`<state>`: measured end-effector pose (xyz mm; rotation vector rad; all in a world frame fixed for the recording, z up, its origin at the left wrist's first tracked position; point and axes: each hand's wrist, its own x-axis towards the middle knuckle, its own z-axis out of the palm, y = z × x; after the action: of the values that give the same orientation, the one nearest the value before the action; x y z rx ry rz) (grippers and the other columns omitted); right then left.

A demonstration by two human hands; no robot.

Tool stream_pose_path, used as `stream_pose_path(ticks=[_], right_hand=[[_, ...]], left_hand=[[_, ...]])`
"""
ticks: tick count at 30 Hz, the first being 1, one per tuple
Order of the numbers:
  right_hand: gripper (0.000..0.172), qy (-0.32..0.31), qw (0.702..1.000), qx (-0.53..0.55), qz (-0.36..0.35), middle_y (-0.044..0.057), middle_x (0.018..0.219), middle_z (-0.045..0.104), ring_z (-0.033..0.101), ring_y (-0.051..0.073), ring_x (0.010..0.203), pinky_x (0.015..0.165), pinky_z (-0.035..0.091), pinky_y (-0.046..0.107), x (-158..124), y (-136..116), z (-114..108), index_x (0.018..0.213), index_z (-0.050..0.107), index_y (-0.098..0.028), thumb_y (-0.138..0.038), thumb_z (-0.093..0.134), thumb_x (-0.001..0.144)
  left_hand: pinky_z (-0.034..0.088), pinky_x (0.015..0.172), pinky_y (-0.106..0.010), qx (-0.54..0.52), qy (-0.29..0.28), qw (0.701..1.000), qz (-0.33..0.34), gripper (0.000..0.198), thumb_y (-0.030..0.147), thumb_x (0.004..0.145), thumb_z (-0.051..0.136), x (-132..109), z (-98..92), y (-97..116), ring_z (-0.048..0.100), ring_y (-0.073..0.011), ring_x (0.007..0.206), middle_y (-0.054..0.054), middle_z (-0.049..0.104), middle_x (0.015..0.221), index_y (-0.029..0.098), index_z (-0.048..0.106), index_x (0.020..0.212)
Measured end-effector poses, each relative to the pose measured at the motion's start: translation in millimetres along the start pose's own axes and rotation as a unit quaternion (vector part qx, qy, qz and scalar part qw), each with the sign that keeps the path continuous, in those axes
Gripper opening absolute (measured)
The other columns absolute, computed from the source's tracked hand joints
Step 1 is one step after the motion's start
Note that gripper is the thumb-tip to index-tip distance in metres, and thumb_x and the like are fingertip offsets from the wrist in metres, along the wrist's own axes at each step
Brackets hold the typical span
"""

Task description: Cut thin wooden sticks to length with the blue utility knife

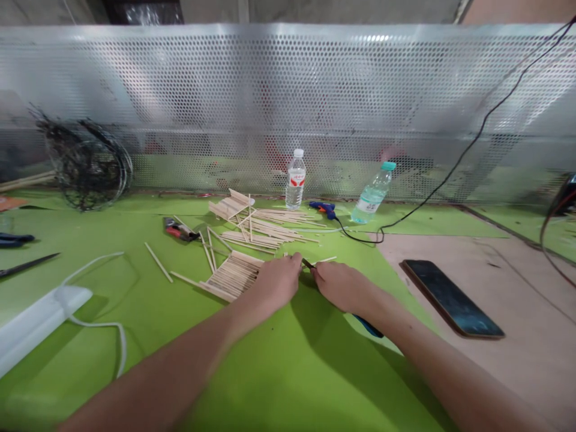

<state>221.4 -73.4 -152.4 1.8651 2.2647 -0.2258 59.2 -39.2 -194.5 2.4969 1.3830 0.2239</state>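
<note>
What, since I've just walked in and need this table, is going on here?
A person is working with both hands over a green surface. The right hand has a dark tool in its grip, the tip close to the left hand; what the left fingers hold is mostly hidden. Beside the left hand lies a panel of wooden sticks. Farther back are loose sticks, a second stick piece and a blue glue gun, in neither hand.

The head camera looks forward and down (quite near) over the table.
</note>
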Motion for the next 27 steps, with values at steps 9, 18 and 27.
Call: stream_pose_path(ticks=[9, 18, 27], right_hand=[[0.035, 0.011, 1.0, -0.011, -0.011, 0.017, 0.094, 0.075, 0.075, 0.029, 0.089, 0.068, 0.046, 0.033, 2.0, 1.3, 3.0, 0.095, 0.069, -0.011, -0.013, 0.035, 0.102], [0.036, 0.031, 1.0, 0.0, -0.002, 0.016, 0.094, 0.075, 0.074, 0.028, 0.088, 0.066, 0.043, 0.033, 0.8, -1.3, 2.7, 0.096, 0.069, -0.012, -0.015, 0.034, 0.103], [0.035, 0.006, 1.0, 0.01, -0.005, 0.017, 0.095, 0.074, 0.074, 0.027, 0.089, 0.069, 0.045, 0.032, 1.2, 2.5, 1.2, 0.095, 0.068, -0.012, -0.016, 0.035, 0.103]], left_hand=[[0.047, 0.051, -0.027, 0.008, 0.011, 1.0, 0.014, 0.025, 0.017, 0.102, 0.044, -1.7, -0.6, 0.2, 0.067, -0.018, 0.066, -0.009, 0.072, 0.084, 0.014, 0.062, 0.119], [0.044, 0.053, -0.026, 0.033, 0.022, 0.999, 0.029, 0.024, 0.019, 0.104, 0.042, -0.7, 2.3, -3.9, 0.067, -0.0172, 0.069, -0.009, 0.071, 0.088, 0.015, 0.06, 0.119], [0.044, 0.051, -0.028, 0.003, 0.005, 1.0, 0.006, 0.028, 0.024, 0.104, 0.041, -0.9, -4.7, 1.8, 0.066, -0.0184, 0.065, -0.009, 0.071, 0.087, 0.014, 0.055, 0.126]])
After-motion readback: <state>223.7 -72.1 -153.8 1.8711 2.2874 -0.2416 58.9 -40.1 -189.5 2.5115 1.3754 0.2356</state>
